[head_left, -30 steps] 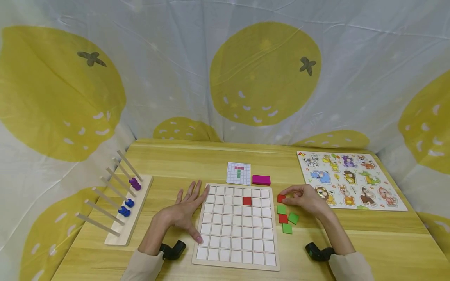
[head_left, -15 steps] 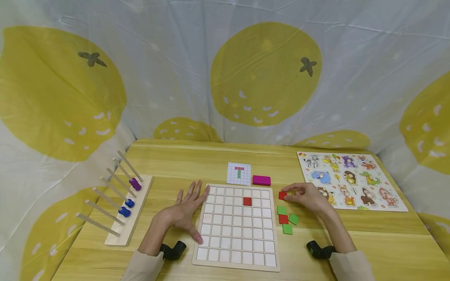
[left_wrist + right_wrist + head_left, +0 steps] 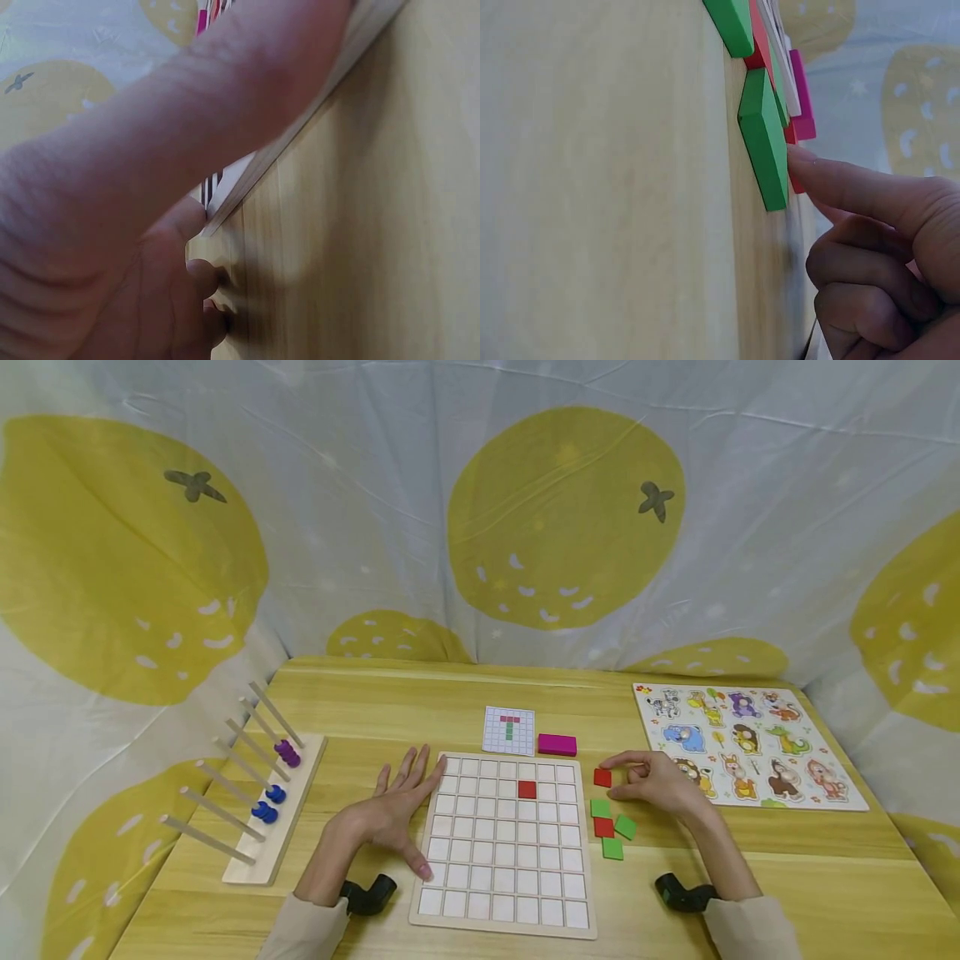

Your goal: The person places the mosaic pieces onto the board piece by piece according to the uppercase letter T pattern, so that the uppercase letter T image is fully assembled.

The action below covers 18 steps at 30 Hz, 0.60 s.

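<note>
My left hand (image 3: pixel 390 818) lies spread at the left side of the white-squared wooden board (image 3: pixel 506 831), a fingertip at its top-left corner and the thumb on its lower left edge. One red tile (image 3: pixel 527 789) sits in the board's upper part. Right of the board, my right hand (image 3: pixel 652 783) has its index fingertip at a loose red tile (image 3: pixel 602 778); the thumb is apart from it, the other fingers folded. Below lie another red tile (image 3: pixel 603 827) and several green tiles (image 3: pixel 612 848). The right wrist view shows my thumb partly covering the red tile (image 3: pixel 796 180).
Behind the board are a pattern card (image 3: pixel 509 731) with a red and green T and a magenta block (image 3: pixel 557 744). A peg rack (image 3: pixel 288 810) with blue and purple beads stands left; an animal puzzle (image 3: pixel 720 747) lies at the right, partly behind my right hand.
The loose red tile has shifted slightly away from the green tiles, toward the back of the table. My right thumb has come off it. The left hand has not moved.
</note>
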Motion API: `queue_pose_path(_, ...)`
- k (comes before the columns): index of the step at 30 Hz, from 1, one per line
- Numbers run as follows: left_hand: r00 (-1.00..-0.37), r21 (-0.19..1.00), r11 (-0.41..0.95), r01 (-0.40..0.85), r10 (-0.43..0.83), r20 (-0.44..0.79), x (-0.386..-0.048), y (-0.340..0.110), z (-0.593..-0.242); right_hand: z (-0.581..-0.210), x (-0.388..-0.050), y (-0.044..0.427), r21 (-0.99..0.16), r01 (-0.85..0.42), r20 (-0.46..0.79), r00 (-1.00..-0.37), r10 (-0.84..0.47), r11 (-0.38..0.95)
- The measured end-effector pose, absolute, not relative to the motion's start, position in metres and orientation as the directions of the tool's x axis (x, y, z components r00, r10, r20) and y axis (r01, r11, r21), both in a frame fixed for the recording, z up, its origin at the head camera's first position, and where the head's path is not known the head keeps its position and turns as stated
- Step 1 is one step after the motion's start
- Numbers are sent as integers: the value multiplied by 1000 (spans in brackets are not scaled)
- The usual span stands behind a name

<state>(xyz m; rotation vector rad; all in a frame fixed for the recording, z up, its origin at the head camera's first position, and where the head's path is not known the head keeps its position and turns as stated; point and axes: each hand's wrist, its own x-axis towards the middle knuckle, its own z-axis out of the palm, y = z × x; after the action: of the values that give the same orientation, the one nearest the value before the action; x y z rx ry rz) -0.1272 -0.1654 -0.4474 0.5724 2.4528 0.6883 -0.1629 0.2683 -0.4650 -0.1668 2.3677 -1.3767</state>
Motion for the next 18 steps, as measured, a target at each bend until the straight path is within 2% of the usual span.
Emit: queue_pose_path(18,-775,563,787,251,512,-370,-127,-165,-448,-466,-164,264,-841,104,-273,-929,-251,531)
